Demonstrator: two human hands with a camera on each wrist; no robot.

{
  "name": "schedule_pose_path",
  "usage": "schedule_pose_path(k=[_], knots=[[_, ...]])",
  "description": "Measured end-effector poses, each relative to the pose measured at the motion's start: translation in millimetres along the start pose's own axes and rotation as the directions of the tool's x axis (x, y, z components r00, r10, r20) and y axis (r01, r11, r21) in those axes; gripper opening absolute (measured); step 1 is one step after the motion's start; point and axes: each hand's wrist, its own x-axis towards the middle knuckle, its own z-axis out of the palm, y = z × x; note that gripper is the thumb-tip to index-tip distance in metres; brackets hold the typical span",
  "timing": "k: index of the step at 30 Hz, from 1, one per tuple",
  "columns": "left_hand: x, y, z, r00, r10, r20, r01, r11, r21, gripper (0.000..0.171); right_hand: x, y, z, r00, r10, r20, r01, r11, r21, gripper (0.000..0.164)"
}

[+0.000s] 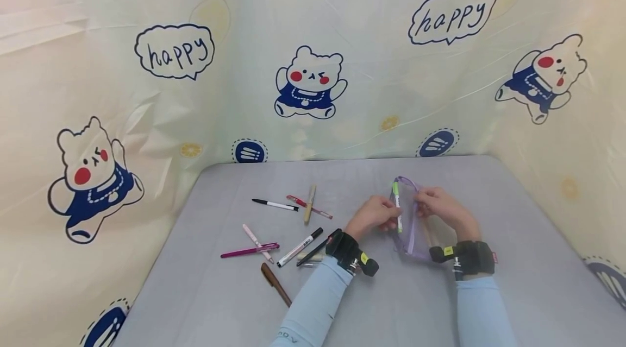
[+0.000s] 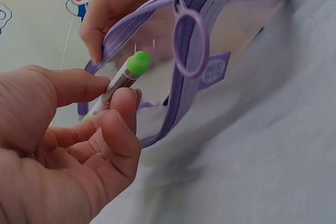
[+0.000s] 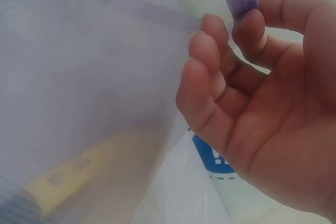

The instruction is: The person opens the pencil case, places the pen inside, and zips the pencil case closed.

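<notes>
My left hand (image 1: pixel 374 213) pinches a white pen with bright green ends (image 2: pixel 122 80) between thumb and fingers. The pen is tilted at the mouth of a see-through mesh pencil pouch with purple zipper edging (image 2: pixel 181 103), one green end toward the opening. A purple ring (image 2: pixel 191 43) hangs from the zipper in the left wrist view. My right hand (image 1: pixel 442 207) pinches the pouch's purple edge between thumb and forefinger, and the pouch gapes open. In the right wrist view, the mesh (image 3: pixel 105 77) fills the left side. Whatever lies deeper in the pouch is blurred.
Left of the pouch, several loose pens lie on the grey table (image 1: pixel 205 292): a black-and-white pen (image 1: pixel 275 205), a red pen (image 1: pixel 320 212) crossed by a tan one (image 1: pixel 310 204), a magenta pen (image 1: pixel 249 251), a white marker (image 1: pixel 299 247), a brown pen (image 1: pixel 275 283). My left forearm covers part of some.
</notes>
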Motion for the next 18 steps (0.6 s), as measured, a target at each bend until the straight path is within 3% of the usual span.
schedule_pose_path(k=[8,18], knots=[[1.9,1.9,5.8,0.999,0.020,0.032,-0.019,0.999,-0.030,0.032,3,1,-2,1.000,-0.013,0.000,0.013,1.000,0.001,0.029],[0.2,3.4,11.6,1.000,0.009,0.017,-0.008,0.999,-0.034,0.025,2,-2,-3,1.000,-0.014,0.008,0.014,0.999,-0.030,0.030]])
